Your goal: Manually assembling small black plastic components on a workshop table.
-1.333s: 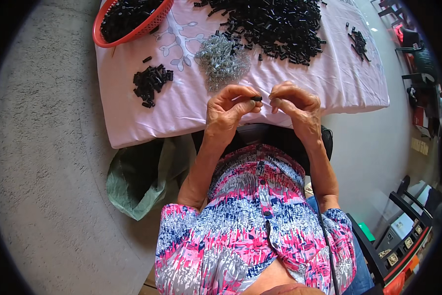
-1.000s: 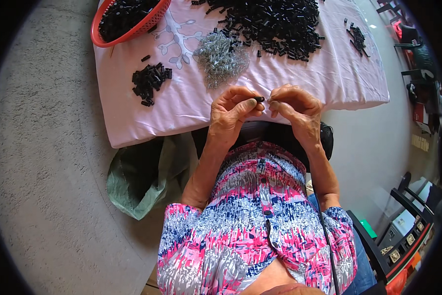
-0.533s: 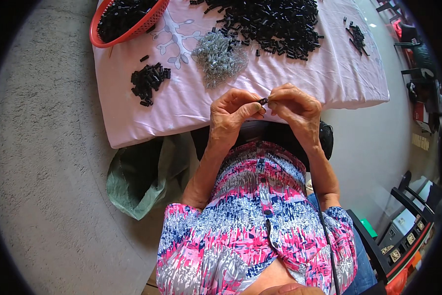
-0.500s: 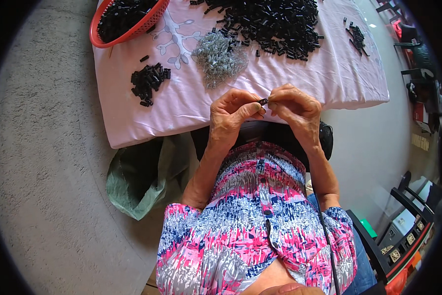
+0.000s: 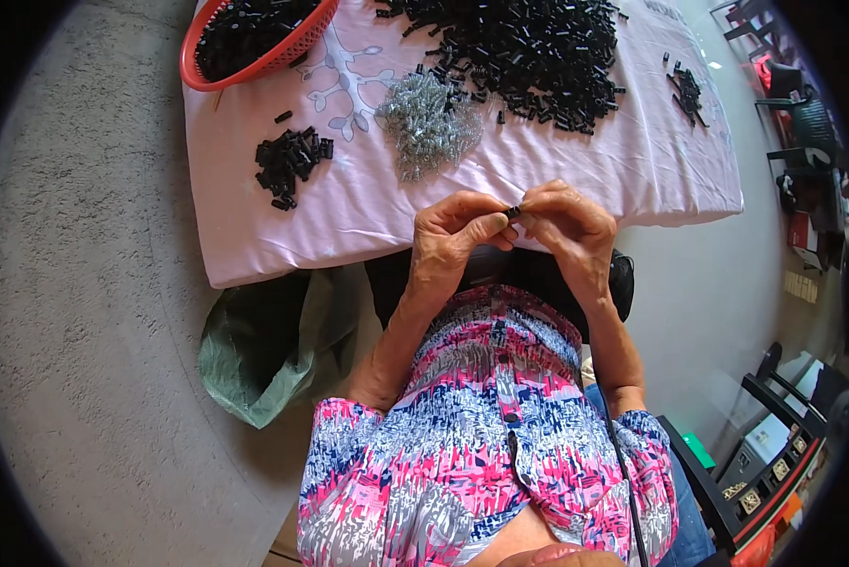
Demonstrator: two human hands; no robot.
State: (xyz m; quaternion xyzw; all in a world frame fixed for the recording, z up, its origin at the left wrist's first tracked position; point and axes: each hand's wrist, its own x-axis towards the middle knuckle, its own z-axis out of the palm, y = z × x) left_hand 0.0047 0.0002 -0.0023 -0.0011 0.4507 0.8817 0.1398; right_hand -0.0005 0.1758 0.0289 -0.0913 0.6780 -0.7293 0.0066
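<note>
Just off the near edge of the table, my left hand (image 5: 446, 239) pinches a small black cylindrical plastic part (image 5: 513, 212) between thumb and forefinger. My right hand (image 5: 573, 230) is closed too, its fingertips meeting the right end of the same part. Whether the right fingers also hold a smaller piece is hidden. Beyond the hands lies a heap of shiny silvery pieces (image 5: 426, 128) that look like small springs. A large heap of loose black parts (image 5: 538, 57) covers the far middle, and a smaller pile of black parts (image 5: 290, 163) lies to the left.
A red plastic basket (image 5: 297, 44) of black parts stands at the far left of the pink cloth-covered table (image 5: 368, 213). A few thin black pieces (image 5: 689, 94) lie far right. Below the table's left side sits an open green woven sack (image 5: 254, 392). A black chair-like frame (image 5: 764, 472) is at right.
Both hands sit slightly lower against the table, and the fingertips have drawn closer together around the black part. The whole view has shifted a little. The piles look the same.
</note>
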